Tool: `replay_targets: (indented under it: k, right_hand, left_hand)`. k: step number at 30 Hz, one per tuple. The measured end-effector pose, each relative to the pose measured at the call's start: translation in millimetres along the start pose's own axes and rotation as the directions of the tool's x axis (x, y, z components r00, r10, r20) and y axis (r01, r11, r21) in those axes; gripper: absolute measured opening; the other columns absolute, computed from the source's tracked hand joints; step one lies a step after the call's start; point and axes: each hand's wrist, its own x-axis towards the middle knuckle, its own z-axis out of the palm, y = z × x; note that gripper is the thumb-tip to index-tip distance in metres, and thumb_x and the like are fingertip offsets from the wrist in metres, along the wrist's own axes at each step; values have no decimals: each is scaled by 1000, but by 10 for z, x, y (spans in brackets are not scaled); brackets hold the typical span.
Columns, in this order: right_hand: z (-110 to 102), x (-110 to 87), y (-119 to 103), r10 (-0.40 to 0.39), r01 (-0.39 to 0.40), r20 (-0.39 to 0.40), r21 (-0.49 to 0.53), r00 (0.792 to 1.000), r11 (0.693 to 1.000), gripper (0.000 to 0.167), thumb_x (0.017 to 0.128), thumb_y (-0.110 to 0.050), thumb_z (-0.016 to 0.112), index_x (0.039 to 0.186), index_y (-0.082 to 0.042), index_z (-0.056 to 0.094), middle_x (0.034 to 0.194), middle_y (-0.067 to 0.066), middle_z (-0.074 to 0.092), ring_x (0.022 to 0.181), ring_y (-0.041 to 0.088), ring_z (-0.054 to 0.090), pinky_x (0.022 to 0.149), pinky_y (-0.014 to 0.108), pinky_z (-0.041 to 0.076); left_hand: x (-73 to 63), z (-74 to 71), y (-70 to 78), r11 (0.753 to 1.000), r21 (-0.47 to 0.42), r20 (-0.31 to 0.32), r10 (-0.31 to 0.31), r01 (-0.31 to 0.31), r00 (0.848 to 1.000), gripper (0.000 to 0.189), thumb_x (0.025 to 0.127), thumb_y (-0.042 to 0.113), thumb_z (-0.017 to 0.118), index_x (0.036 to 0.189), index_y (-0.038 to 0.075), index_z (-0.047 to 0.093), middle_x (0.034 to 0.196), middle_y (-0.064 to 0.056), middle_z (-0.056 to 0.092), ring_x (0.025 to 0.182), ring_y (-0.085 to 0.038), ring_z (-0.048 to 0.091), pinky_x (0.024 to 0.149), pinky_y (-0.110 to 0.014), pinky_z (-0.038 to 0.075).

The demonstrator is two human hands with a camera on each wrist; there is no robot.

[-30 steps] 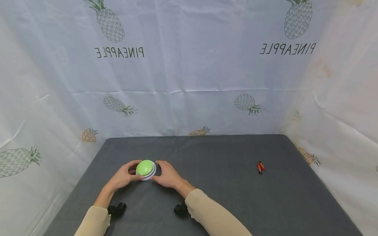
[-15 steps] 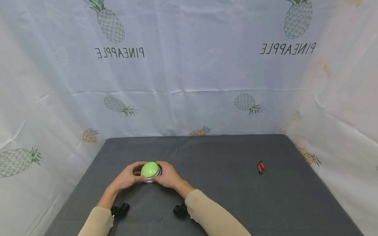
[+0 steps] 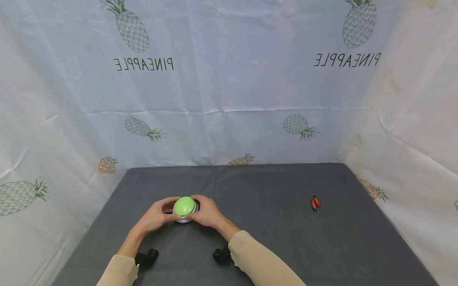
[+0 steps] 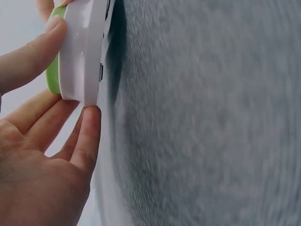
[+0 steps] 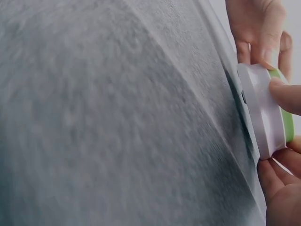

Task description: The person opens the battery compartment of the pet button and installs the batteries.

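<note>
A round push button (image 3: 184,206) with a green dome and a white base is held between both hands, left of the table's middle. My left hand (image 3: 154,216) grips its left side, thumb on the near rim and fingers behind. From the right, my right hand (image 3: 208,213) holds it the same way. The left wrist view shows the white base (image 4: 82,52) edge-on, with small dark bits on its underside and a narrow gap above the cloth. In the right wrist view, fingertips of both hands press on the base (image 5: 263,110).
Two red-and-black batteries (image 3: 315,203) lie side by side toward the right of the dark grey table (image 3: 257,238). White curtains (image 3: 229,87) printed with pineapples hang behind and at both sides. Black wrist cameras (image 3: 146,258) sit below the hands.
The button has shifted right and slightly nearer, its dome tilting a little. The left hand moved right with it. The right hand, earlier loosely around its edge, has come to grip the base.
</note>
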Motion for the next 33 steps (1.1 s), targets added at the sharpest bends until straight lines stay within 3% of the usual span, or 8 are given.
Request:
replay_targets:
  k: [13, 24, 33]
  right_hand:
    - [-292, -83, 99, -18, 17, 13, 20, 1000, 1000, 65, 86, -28, 83, 142, -7, 57, 132, 8, 63, 114, 20, 63, 92, 35, 51]
    - [-516, -198, 194, -34, 35, -4, 51, 999, 998, 65, 87, -27, 83, 142, -6, 57, 132, 9, 63, 112, 21, 64, 90, 35, 52]
    - [-695, -326, 262, -25, 26, -18, 44, 1000, 999, 67, 88, -32, 82, 144, -6, 55, 136, 10, 61, 117, 24, 63, 92, 39, 52]
  left_hand:
    - [66, 188, 182, 1000, -12, 1, 29, -29, 1000, 68, 88, 22, 81, 145, 2, 51, 133, -20, 59, 112, -32, 64, 84, -37, 55]
    - [137, 361, 399, 998, -18, -5, 61, -61, 998, 67, 88, 21, 82, 145, 3, 52, 132, -18, 60, 112, -33, 63, 85, -45, 53]
    - [198, 511, 540, 996, 56, -5, 69, -68, 998, 66, 87, 28, 82, 144, 8, 55, 131, -14, 60, 111, -30, 63, 86, -46, 53]
